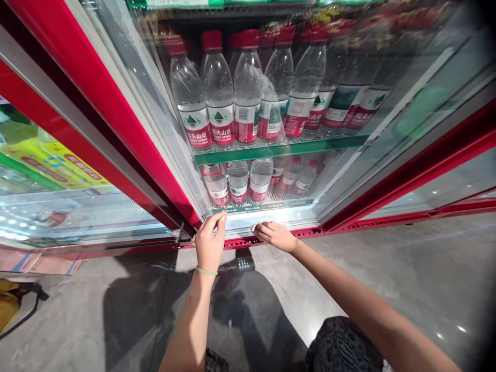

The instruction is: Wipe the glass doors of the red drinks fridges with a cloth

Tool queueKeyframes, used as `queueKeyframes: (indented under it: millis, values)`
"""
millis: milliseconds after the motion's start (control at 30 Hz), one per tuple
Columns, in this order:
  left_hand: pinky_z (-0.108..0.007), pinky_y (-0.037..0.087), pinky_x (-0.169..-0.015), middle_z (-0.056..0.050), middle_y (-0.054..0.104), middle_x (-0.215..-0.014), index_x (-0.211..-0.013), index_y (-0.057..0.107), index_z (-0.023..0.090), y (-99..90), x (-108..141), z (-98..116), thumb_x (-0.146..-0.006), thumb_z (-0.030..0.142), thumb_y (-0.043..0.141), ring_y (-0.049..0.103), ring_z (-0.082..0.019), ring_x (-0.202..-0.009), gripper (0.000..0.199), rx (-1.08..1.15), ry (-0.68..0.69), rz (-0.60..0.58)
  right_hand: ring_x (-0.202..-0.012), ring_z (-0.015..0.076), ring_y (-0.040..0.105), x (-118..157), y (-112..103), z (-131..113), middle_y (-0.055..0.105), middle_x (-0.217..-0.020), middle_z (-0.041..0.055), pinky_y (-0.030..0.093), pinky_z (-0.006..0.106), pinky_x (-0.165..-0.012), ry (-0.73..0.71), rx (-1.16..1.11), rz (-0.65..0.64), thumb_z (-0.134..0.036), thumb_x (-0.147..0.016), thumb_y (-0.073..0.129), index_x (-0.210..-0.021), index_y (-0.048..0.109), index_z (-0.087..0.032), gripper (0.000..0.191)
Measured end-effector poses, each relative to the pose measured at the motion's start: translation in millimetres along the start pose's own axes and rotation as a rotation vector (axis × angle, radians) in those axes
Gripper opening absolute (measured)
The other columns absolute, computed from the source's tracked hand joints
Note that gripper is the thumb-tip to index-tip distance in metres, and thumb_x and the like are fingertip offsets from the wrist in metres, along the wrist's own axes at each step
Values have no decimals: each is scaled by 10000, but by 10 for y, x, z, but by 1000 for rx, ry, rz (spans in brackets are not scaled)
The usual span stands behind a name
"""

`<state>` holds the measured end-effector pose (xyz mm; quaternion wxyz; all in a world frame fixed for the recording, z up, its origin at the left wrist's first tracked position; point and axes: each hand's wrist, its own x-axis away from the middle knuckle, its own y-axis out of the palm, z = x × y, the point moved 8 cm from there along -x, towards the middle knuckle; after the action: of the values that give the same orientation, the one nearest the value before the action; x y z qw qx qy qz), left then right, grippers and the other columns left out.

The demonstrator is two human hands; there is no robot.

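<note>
A glass-fronted fridge with a red frame [129, 98] holds water bottles with red caps [219, 93] on a green-edged shelf [282, 149]. Smaller-looking bottles [260, 181] stand on the level below. At the bottom left of the fridge opening is my left hand [210, 237], its fingers bent together near the lower edge; whether they hold anything is hidden. My right hand [276, 235] is closed on a small white thing [254, 227], probably a cloth or tissue, just above the red bottom rail [240, 243].
Another fridge section with yellow-green packs [50, 160] is on the left. Pink printed boards [42, 262] lie by its base. A yellow bag [8, 302] with a dark strap rests on the grey tiled floor [391, 263]. My patterned knee [343, 346] shows below.
</note>
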<state>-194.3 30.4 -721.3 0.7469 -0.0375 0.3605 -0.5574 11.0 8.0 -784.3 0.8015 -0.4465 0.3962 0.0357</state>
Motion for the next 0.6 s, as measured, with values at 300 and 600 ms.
queueKeyframes:
  millis: [300, 600]
  values:
    - [-274, 563, -911, -24, 794, -1013, -1014, 760, 242, -256, -29, -175, -995, 300, 593, 734, -160, -953, 177, -26, 13, 81, -1247, 273, 563, -1739, -933, 721, 631, -1319, 106, 489, 468, -1039, 355, 88, 328, -315, -1047, 521, -1411, 569, -265, 371]
    - [-305, 572, -921, -38, 790, -1010, -1041, 759, 239, -692, 108, -391, -995, 331, 592, 739, -169, -932, 196, -55, -70, 134, -767, 188, 585, -496, 738, -812, 711, -911, 48, 488, 325, -697, 134, -160, 54, -149, -1068, 370, -1143, 693, -221, 340]
